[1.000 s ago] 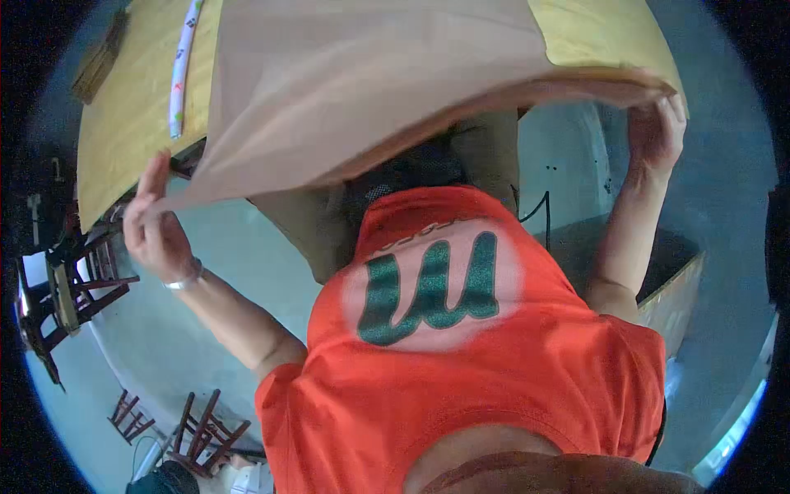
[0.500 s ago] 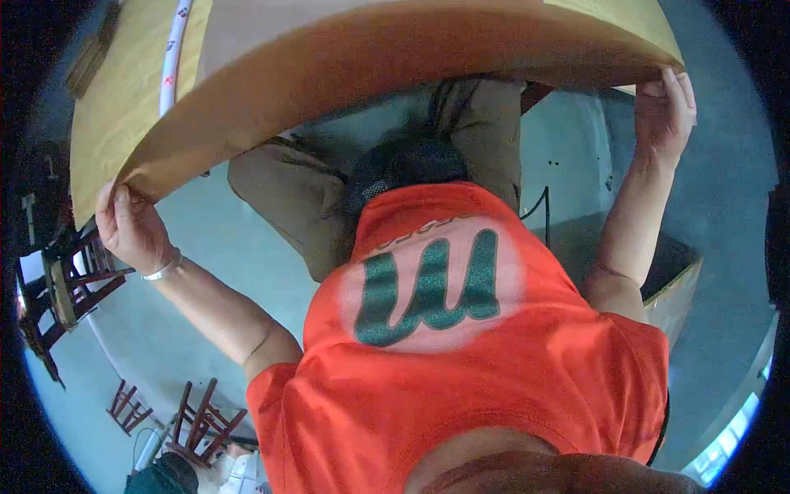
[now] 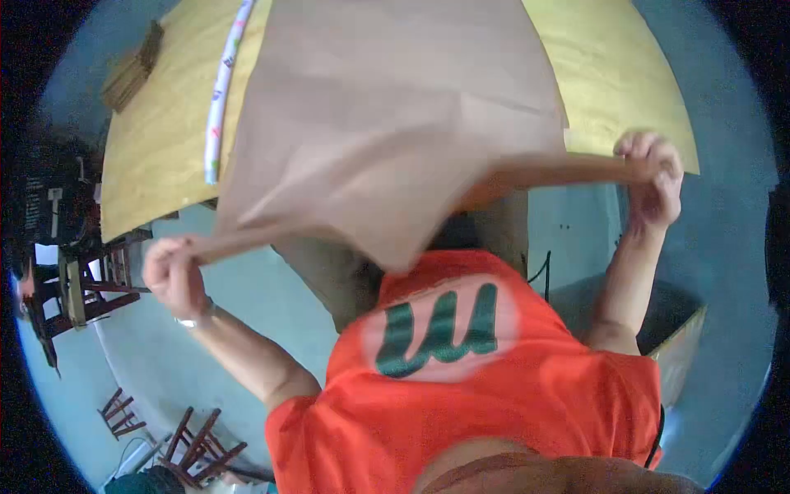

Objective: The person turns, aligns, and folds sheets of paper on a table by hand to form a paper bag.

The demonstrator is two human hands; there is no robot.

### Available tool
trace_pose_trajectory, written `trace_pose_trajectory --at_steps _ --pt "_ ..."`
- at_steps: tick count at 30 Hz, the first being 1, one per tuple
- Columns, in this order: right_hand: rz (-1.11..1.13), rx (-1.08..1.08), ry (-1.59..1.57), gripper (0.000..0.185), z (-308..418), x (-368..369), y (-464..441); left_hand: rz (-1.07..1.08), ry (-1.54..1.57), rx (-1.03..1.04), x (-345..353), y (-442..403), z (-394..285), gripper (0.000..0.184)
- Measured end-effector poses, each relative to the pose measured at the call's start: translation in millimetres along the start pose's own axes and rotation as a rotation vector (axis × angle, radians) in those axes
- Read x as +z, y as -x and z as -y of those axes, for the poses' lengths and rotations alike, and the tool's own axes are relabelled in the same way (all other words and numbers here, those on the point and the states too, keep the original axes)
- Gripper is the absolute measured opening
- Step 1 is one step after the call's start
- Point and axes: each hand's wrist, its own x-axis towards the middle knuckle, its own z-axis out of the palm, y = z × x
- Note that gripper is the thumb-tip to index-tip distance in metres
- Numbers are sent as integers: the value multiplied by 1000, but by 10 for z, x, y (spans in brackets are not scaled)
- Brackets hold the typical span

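Note:
A large brown sheet [image 3: 395,115], paper-like, is stretched between my two hands. Much of it lies over the yellow wooden tabletop [image 3: 613,82]. Its near edge is pulled up toward my chest, and the middle sags in a pointed fold. My left hand [image 3: 174,278], with a band at the wrist, is closed on the sheet's left corner, just off the table's near edge. By the table's right corner, my right hand [image 3: 654,179] grips the other end, which is bunched into a narrow strip. Motion blurs both hands a little.
A white printed roll [image 3: 220,99] lies on the tabletop left of the sheet. Flat brown pieces [image 3: 133,70] are stacked at the far left edge. Wooden stools [image 3: 197,445] stand on the floor at lower left. An open-topped box [image 3: 679,337] is below my right arm.
Both hands have drawn the sheet's near edge closer to my body. The edge went from a wide smooth arc to a sagging fold, and more of the tabletop shows.

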Motion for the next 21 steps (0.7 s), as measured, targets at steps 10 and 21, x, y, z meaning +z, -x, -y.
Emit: trace_pose_trajectory --at_steps 10,21 --pt "17 -5 4 27 47 -3 -17 36 165 -141 104 186 21 19" --pt "-84 -68 -57 21 -102 -163 -70 181 172 -201 241 397 -82 13"
